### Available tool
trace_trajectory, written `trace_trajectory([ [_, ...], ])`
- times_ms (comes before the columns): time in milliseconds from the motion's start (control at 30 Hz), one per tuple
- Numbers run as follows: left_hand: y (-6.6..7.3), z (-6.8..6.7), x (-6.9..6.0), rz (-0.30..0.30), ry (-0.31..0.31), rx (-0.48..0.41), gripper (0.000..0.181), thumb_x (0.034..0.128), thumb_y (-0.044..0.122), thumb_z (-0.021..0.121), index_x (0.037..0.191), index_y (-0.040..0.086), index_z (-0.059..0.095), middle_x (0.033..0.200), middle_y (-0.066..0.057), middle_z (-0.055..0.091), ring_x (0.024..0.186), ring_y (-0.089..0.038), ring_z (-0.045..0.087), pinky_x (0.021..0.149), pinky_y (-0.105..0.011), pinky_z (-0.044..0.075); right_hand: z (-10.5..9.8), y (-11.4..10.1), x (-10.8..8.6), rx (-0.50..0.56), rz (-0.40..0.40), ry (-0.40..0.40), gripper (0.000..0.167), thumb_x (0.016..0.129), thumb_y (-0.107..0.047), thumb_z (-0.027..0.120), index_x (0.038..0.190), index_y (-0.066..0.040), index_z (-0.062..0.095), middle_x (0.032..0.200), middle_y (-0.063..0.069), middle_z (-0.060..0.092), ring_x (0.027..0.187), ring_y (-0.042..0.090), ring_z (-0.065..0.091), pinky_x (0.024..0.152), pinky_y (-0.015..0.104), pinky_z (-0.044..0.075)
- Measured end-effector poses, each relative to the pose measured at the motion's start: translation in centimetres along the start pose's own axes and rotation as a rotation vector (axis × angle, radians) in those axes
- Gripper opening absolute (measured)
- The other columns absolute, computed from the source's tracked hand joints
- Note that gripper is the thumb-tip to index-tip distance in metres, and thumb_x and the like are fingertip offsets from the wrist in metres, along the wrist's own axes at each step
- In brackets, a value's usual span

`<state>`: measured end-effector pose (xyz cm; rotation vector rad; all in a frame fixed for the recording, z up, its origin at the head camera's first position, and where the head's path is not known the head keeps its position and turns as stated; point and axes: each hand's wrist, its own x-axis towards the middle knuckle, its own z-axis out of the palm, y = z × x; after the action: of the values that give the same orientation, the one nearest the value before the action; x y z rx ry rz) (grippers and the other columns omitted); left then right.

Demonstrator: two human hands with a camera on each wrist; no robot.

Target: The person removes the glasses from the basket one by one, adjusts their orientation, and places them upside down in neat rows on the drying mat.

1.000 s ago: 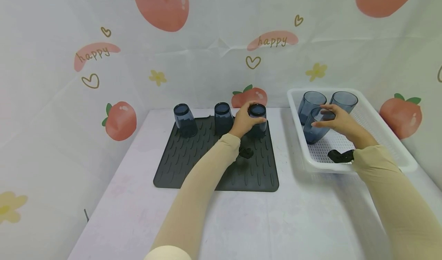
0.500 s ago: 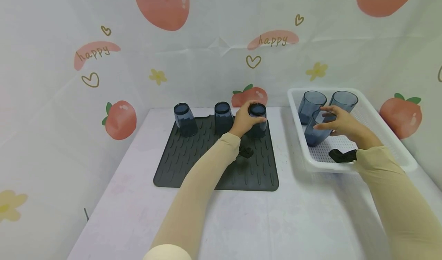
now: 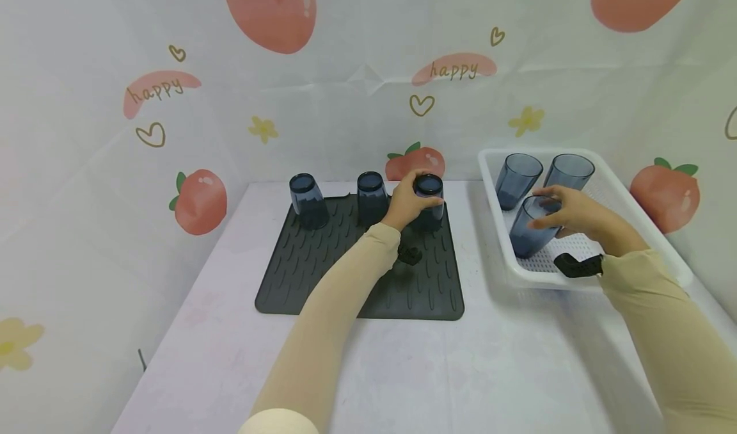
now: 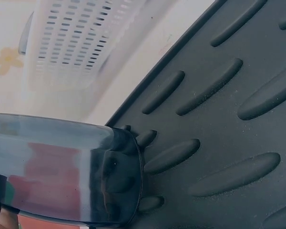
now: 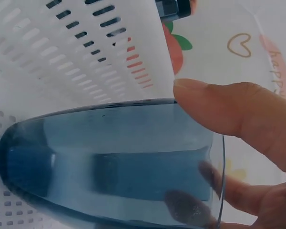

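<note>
My left hand (image 3: 405,202) grips an upside-down blue drinking glass (image 3: 430,218) near its base, at the back right of the black drying mat (image 3: 340,277). In the left wrist view that glass (image 4: 52,167) meets the ridged mat with its rim. Inside the white basket (image 3: 502,245), my right hand (image 3: 578,216) holds another blue glass (image 3: 525,237) by its upper edge, thumb on the near side and fingers around the rim. This glass (image 5: 109,162) stands mouth up, leaning, its base near the perforated basket floor; whether it touches is hard to tell.
Two more blue glasses, a left one (image 3: 517,184) and a right one (image 3: 569,173), lean mouth up at the back of the basket. Two upside-down glasses (image 3: 309,202) (image 3: 372,200) stand along the mat's back edge. A patterned cloth (image 3: 345,114) hangs behind.
My right hand and its glass have shifted slightly toward me in the basket, away from the two glasses behind. My left hand stays in place on its glass.
</note>
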<state>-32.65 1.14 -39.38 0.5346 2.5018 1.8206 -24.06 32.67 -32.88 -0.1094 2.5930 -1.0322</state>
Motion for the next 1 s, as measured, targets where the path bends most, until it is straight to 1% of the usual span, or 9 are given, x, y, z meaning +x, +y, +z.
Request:
trace_trajectory([
  [233, 0.2, 0.0, 0.0, -0.001, -0.011, -0.017, 0.074, 0.0768, 0.015, 0.083, 0.141, 0.009, 0.046, 0.136, -0.008, 0.053, 0.119, -0.023, 0.055, 0.095, -0.035, 0.05, 0.2, -0.2, -1.0, 0.011, 0.001, 0.011, 0.084, 0.086, -0.021, 0.073, 0.147, 0.009, 0.023, 0.144, 0.039, 0.028, 0.111, 0.039, 0.054, 0.081, 0.05, 0.057],
  [433, 0.1, 0.0, 0.1, -0.019, -0.012, -0.011, 0.072, 0.077, 0.016, 0.083, 0.14, 0.012, 0.047, 0.137, -0.006, 0.052, 0.12, -0.021, 0.054, 0.097, -0.033, 0.05, 0.1, -0.7, -2.0, 0.013, -0.003, 0.038, 0.083, 0.088, -0.02, 0.072, 0.146, 0.01, 0.022, 0.143, 0.038, 0.029, 0.109, 0.039, 0.055, 0.083, 0.052, 0.056],
  [500, 0.0, -0.1, 0.1, -0.022, -0.022, -0.011, 0.072, 0.0772, 0.017, 0.083, 0.14, 0.013, 0.047, 0.138, -0.005, 0.052, 0.121, -0.021, 0.054, 0.097, -0.033, 0.05, 0.1, -0.9, -2.3, 0.017, -0.002, 0.055, 0.084, 0.087, -0.021, 0.072, 0.147, 0.01, 0.021, 0.143, 0.038, 0.03, 0.106, 0.036, 0.057, 0.084, 0.051, 0.056],
  [600, -0.1, -0.4, 0.1, -0.025, -0.052, -0.019, 0.073, 0.0784, 0.018, 0.082, 0.141, 0.013, 0.045, 0.138, -0.005, 0.051, 0.123, -0.021, 0.052, 0.098, -0.035, 0.049, -0.1, -1.2, -2.6, 0.032, -0.008, 0.083, 0.086, 0.087, -0.022, 0.073, 0.148, 0.009, 0.02, 0.144, 0.039, 0.029, 0.099, 0.027, 0.06, 0.082, 0.048, 0.057],
  [633, -0.1, -0.6, 0.0, -0.027, -0.061, -0.02, 0.074, 0.079, 0.019, 0.082, 0.142, 0.014, 0.044, 0.139, -0.005, 0.05, 0.125, -0.021, 0.051, 0.1, -0.035, 0.049, -0.2, -1.3, -2.6, 0.033, -0.007, 0.093, 0.087, 0.087, -0.024, 0.073, 0.149, 0.008, 0.02, 0.144, 0.039, 0.028, 0.096, 0.022, 0.061, 0.081, 0.046, 0.058],
  [733, -0.1, -1.2, -0.2, -0.036, -0.083, -0.021, 0.075, 0.0803, 0.021, 0.081, 0.145, 0.019, 0.042, 0.144, -0.002, 0.046, 0.134, -0.019, 0.044, 0.105, -0.036, 0.045, -0.4, -1.6, -2.6, 0.052, -0.015, 0.127, 0.089, 0.088, -0.027, 0.072, 0.15, 0.006, 0.018, 0.146, 0.039, 0.027, 0.087, 0.007, 0.06, 0.077, 0.04, 0.059],
  [833, 0.3, -1.6, -0.5, -0.031, -0.097, -0.022, 0.08, 0.0815, 0.023, 0.08, 0.149, 0.018, 0.036, 0.151, -0.002, 0.04, 0.142, -0.018, 0.035, 0.111, -0.035, 0.039, -0.5, -2.0, -2.8, 0.088, -0.012, 0.172, 0.092, 0.089, -0.031, 0.071, 0.153, 0.003, 0.014, 0.149, 0.037, 0.025, 0.079, -0.005, 0.058, 0.075, 0.035, 0.06],
  [900, 0.7, -1.9, -0.7, -0.014, -0.111, -0.025, 0.082, 0.0824, 0.023, 0.079, 0.151, 0.017, 0.033, 0.154, -0.003, 0.036, 0.144, -0.019, 0.031, 0.113, -0.034, 0.036, -0.6, -2.4, -3.0, 0.129, -0.015, 0.205, 0.093, 0.089, -0.031, 0.071, 0.153, 0.001, 0.013, 0.15, 0.037, 0.023, 0.076, -0.009, 0.057, 0.074, 0.031, 0.06],
  [1000, 1.1, -2.3, -0.9, 0.009, -0.126, -0.025, 0.082, 0.0838, 0.023, 0.078, 0.152, 0.017, 0.032, 0.156, -0.005, 0.033, 0.144, -0.02, 0.03, 0.116, -0.032, 0.03, -0.6, -2.9, -3.5, 0.174, -0.021, 0.259, 0.093, 0.088, -0.032, 0.072, 0.154, -0.001, 0.013, 0.152, 0.035, 0.019, 0.073, -0.014, 0.055, 0.07, 0.024, 0.059],
])
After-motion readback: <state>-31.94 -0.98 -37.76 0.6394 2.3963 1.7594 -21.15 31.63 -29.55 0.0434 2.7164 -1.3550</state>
